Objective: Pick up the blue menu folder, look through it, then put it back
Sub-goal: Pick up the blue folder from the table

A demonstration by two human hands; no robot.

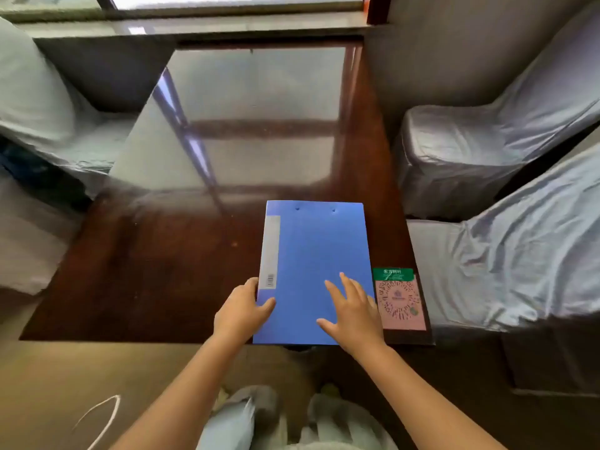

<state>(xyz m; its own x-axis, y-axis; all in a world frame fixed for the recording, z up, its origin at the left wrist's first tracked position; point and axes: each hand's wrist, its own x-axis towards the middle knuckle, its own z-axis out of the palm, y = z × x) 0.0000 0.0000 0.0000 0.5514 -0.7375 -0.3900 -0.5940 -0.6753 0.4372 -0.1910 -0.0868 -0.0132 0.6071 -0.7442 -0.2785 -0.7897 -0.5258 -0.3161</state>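
The blue menu folder (pixel 313 251) lies closed and flat on the dark wooden table (pixel 156 274), near its front right corner, with a grey label strip along its left spine. My left hand (pixel 242 308) grips the folder's lower left edge, thumb on the cover and fingers at the spine. My right hand (pixel 352 311) rests on the lower right of the cover with its fingers spread apart.
A pink QR-code card with a green header (pixel 400 300) lies on the table right of the folder. Chairs in pale fabric covers stand on the right (pixel 487 157) and left (pixel 35 102). A window sill (pixel 194 24) runs behind the table.
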